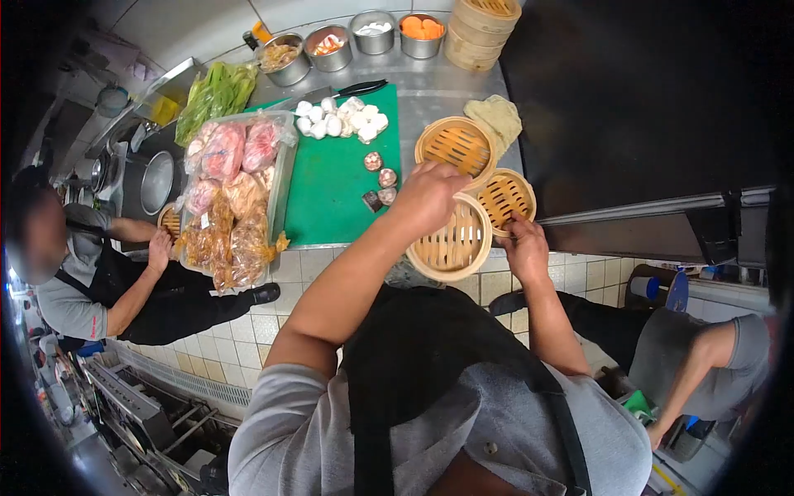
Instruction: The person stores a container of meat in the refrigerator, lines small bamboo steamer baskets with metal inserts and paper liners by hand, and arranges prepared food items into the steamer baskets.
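Observation:
Three round bamboo steamer baskets with slatted bases sit close together at the counter's near right. My left hand [430, 197] is closed at the near rim of the upper basket [453, 145], its fingers bent and partly hidden. Below my left wrist, the lower basket [451, 241] overlaps the counter's front edge. My right hand [527, 245] pinches the near rim of the right-hand basket [504, 198], thumb and fingers on its edge. The slats of all three show bare.
A green cutting board [331, 194] carries white mushrooms [343, 117], dark-skinned cut pieces [387, 178] and a knife [347, 89]. Left stands a tub of bagged meat [240, 194]; behind are metal containers [329, 54] and stacked steamers [481, 33]. People work at left [124, 273] and right [695, 355].

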